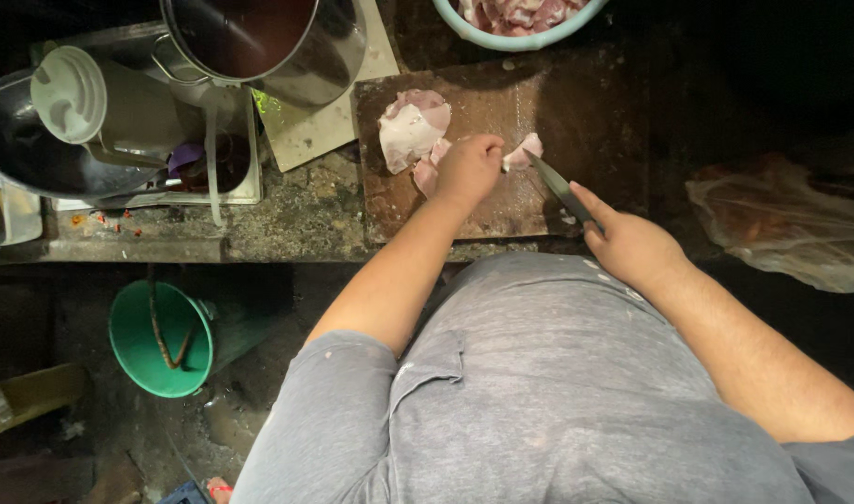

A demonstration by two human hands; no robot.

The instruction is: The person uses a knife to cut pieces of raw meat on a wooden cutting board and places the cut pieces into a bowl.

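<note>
1. Grey shirt (539,392) is filling the near view.
2. Right hand (632,245) is gripping a knife (560,189), fingers clamped on its handle.
3. Left hand (467,168) is pinching a meat piece (522,153) on the cutting board (576,112) on the bench (296,210).
4. Meat is looking soft and slippery; holding it near the cut is probably best.

So the counter (296,210) is a rough, speckled stone slab, pretty grimy. A dark wooden cutting board (586,112) lies right on it – that's the surface under the fingers (488,145) of the left hand, with pale pink meat slices (410,131) on the board just left of those fingers. Past the fingertips, at the board's far edge, sits a light blue bowl (511,39). Well off to their left – a metal tray (245,191) and a big steel pot (287,47).
</note>
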